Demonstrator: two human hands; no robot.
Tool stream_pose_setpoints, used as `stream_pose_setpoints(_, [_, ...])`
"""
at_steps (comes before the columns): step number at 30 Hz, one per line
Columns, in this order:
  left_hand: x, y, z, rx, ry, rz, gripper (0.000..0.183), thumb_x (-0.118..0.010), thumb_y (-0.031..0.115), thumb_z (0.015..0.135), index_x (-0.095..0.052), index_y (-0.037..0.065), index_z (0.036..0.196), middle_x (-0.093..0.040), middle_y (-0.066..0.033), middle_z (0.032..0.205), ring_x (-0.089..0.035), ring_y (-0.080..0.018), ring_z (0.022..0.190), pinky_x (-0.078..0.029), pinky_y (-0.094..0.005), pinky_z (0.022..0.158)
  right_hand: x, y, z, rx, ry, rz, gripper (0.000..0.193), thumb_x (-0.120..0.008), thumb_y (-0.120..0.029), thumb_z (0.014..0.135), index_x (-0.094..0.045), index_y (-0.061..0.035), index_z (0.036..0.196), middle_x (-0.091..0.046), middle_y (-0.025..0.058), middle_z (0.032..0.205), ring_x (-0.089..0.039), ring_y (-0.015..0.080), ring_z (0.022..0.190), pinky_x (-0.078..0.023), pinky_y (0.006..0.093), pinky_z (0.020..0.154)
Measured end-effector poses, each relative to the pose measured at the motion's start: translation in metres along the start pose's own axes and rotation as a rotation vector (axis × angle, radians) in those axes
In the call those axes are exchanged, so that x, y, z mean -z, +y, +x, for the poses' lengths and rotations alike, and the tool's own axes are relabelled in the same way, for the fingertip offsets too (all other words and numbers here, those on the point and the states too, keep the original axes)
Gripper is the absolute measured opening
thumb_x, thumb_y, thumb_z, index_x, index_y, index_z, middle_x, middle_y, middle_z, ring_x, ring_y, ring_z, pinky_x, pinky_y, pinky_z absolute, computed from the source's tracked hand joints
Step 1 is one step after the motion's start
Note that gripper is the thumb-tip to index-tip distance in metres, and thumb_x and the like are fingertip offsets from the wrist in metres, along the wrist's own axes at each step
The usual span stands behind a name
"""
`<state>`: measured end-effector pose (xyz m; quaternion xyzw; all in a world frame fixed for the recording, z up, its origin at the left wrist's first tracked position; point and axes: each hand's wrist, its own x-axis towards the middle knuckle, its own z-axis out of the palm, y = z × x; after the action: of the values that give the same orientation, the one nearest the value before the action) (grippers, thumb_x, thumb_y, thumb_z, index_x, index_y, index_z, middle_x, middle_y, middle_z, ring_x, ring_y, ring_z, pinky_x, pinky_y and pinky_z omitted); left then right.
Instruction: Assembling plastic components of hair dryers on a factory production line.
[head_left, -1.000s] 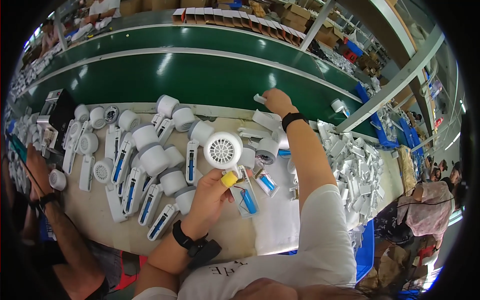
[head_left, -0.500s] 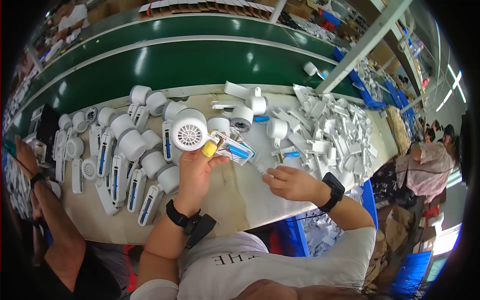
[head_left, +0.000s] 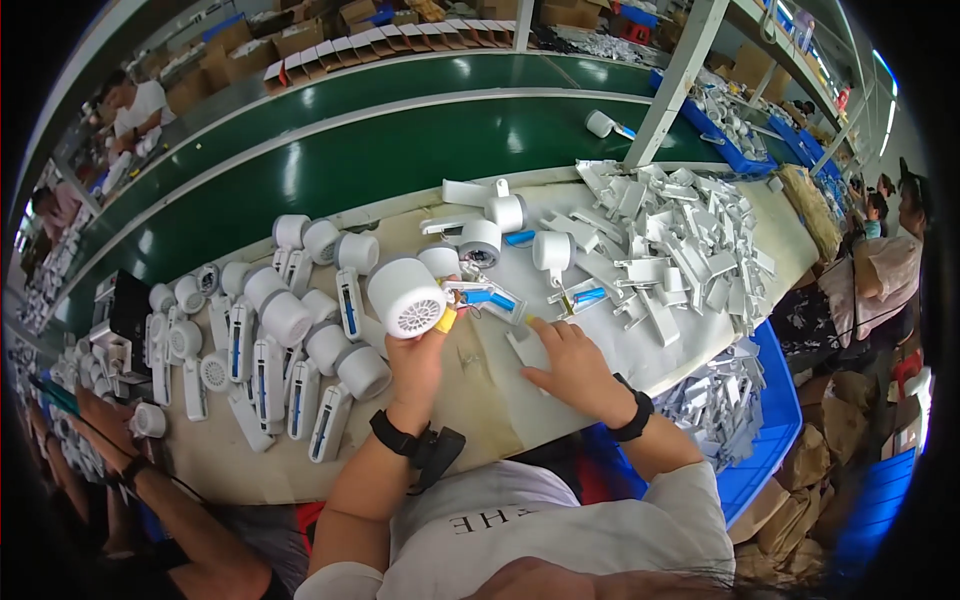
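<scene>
From my station I have the left hand (head_left: 416, 372) gripped around a white plastic drum-shaped head with a slotted round grille (head_left: 408, 298), held up over the cream-coloured table (head_left: 250, 472). Its white plastic handle tray extends to the right, open-faced, with a blue cylindrical cell (head_left: 490, 298) exposed inside. The right hand (head_left: 574, 364) is loosely open, thumb spread away from the fingers, beside a flat white plastic piece (head_left: 526, 349); I cannot tell whether the fingertips grip it. Status of the held unit, my judgement: head and cell in place, handle not yet covered. Done, as far as I can judge: the cluster of white drum-headed units with slim handles (head_left: 330, 420) to the left, whose handles look closed, several showing a blue strip along a slot. Left over: at least one similar unit with its head (head_left: 553, 251) upright near the right hand and a bare blue cell (head_left: 590, 295) in its open handle. Loose white plastic shells (head_left: 690, 245) are heaped to the right, so stock appears ample. Wiring detail: too small to read.
</scene>
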<state>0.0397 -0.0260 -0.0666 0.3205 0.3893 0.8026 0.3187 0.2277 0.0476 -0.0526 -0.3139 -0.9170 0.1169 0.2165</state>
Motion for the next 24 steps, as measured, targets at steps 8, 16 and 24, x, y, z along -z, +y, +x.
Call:
stream_pose_setpoints(8, [-0.006, 0.007, -0.005, 0.098, 0.051, -0.175, 0.026, -0.053, 0.005, 0.085, -0.053, -0.003, 0.11, -0.057, -0.0119, 0.11, -0.057, -0.0215, 0.096, -0.049, -0.0368, 0.083, 0.021, -0.027, 0.023, 0.284, 0.222, 0.201, 0.041, -0.066, -0.012, 0.072, -0.053, -0.0051, 0.11, -0.054, 0.0146, 0.086, -0.056, 0.0327, 0.072, -0.047, 0.0379, 0.062])
stream_pose_setpoints(16, [0.007, 0.002, 0.0, 0.293, 0.147, -0.427, 0.027, -0.049, 0.015, 0.089, -0.047, 0.0, 0.111, -0.056, -0.0116, 0.109, -0.058, -0.023, 0.095, -0.049, -0.038, 0.082, 0.02, -0.011, 0.039, 0.132, -0.083, 0.33, 0.041, -0.062, -0.017, 0.08, -0.049, -0.005, 0.117, -0.056, 0.0153, 0.092, -0.056, 0.0318, 0.075, -0.046, 0.036, 0.065])
stream_pose_setpoints(24, [0.003, -0.003, -0.004, 0.119, 0.201, -0.157, 0.023, -0.056, 0.006, 0.085, -0.054, 0.0, 0.107, -0.056, -0.0082, 0.107, -0.057, -0.0166, 0.094, -0.048, -0.0301, 0.082, 0.019, -0.039, 0.058, 0.321, 0.008, 0.177, 0.059, -0.071, -0.019, 0.066, -0.049, -0.0083, 0.12, -0.054, 0.0119, 0.099, -0.055, 0.0301, 0.086, -0.048, 0.0374, 0.072])
